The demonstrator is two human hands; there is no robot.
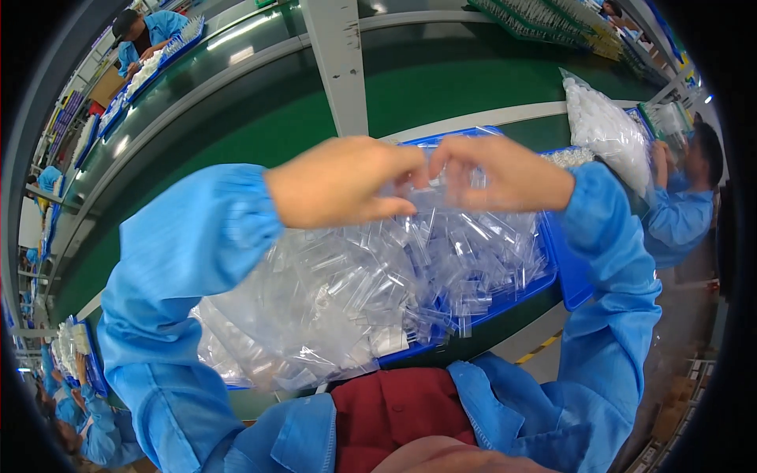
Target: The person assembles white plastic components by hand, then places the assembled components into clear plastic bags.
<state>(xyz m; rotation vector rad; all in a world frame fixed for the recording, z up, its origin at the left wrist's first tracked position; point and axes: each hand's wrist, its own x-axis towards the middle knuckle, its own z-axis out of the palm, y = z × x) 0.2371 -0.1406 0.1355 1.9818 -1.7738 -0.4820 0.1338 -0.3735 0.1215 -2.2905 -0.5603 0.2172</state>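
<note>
Both hands meet above the far edge of the blue tray (564,272). The left hand (343,183) and right hand (505,175) pinch a small clear plastic piece (432,175) between fingertips, closed on it. It sits directly between them, equally near each, over the heap of clear pieces (355,292).

your left hand (343,183) and right hand (505,173) blur at the fingertips, so what they pinch is unclear. the clear plastic pieces (355,292) hide most of the blue tray (552,272).
</note>
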